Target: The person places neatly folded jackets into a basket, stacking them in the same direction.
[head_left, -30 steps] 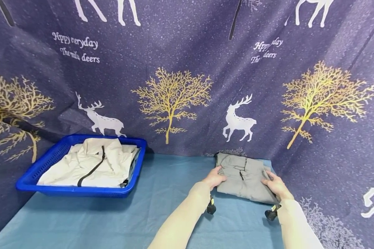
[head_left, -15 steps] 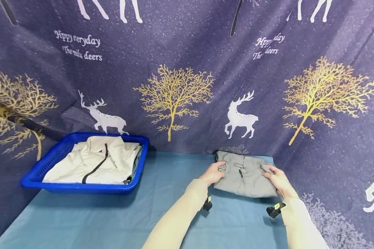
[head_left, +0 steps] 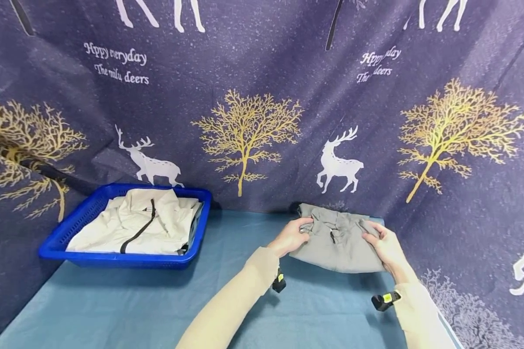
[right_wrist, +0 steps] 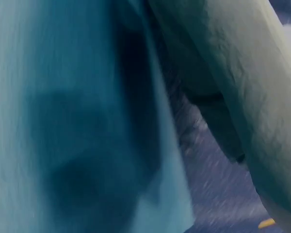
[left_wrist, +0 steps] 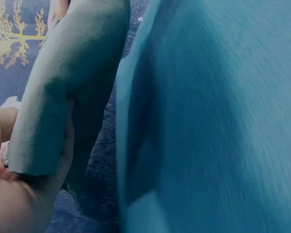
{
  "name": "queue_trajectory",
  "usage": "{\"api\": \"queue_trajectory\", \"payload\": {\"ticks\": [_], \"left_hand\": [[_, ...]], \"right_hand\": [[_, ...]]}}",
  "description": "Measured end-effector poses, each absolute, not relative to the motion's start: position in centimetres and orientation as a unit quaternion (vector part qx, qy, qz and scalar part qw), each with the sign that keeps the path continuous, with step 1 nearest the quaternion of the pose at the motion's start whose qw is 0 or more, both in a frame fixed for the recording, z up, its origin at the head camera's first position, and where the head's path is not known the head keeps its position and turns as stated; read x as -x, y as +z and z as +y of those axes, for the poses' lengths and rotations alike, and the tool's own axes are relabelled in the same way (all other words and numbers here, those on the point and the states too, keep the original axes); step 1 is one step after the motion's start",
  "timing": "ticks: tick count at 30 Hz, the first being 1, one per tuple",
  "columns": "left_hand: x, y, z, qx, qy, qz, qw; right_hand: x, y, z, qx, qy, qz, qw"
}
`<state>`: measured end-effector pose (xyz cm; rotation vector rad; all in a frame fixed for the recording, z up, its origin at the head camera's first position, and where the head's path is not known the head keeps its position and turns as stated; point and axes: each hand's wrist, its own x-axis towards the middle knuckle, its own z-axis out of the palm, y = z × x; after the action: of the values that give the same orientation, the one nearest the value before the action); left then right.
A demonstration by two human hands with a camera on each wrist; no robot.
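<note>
Both hands [head_left: 290, 237] gripping folded grey garment [head_left: 338, 242]

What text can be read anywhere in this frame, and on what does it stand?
"Hppy everyday" over "The milu deers": white script on the deer-print backdrop, upper left.
"Hppy...day" over "The... deers": the same print repeated upper right, partly lost in a fold of the cloth.
Yellow tags on the wrist cameras: too small to read.
Folded grey garment and blue basket: no lettering visible.
</note>
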<state>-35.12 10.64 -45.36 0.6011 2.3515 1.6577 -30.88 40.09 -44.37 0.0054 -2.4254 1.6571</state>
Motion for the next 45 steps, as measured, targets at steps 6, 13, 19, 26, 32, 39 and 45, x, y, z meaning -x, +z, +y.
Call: {"api": "queue_trajectory", "payload": {"ticks": [6,13,19,26,32,39,45], "left_hand": [[34.6,-44.8,8.0,-0.220,0.573,0.786,0.073],[33.0,-43.5,4.5,-0.255,0.575,0.774,0.070],[32.3,-42.3,1.8,-0.262,0.549,0.793,0.040],[31.2,-41.8,-2.5,-0.249,0.546,0.800,0.031],[29.3,-41.3,-6.3,-0.252,0.524,0.813,0.024],[26.6,-40.3,-11.2,-0.251,0.504,0.826,0.020],[25.1,-39.1,-16.1,-0.260,0.466,0.845,-0.036]], "right_hand": [[29.7,-42.5,36.7,-0.025,0.595,-0.793,0.128],[28.4,-40.7,33.7,-0.035,0.589,-0.795,0.138],[27.7,-39.3,31.2,-0.063,0.580,-0.796,0.162],[27.7,-38.8,27.7,-0.105,0.591,-0.784,0.159],[26.5,-38.7,24.5,-0.109,0.606,-0.774,0.150],[24.7,-38.6,20.2,-0.122,0.615,-0.763,0.159],[24.6,-38.7,15.8,-0.170,0.607,-0.756,0.177]]}}
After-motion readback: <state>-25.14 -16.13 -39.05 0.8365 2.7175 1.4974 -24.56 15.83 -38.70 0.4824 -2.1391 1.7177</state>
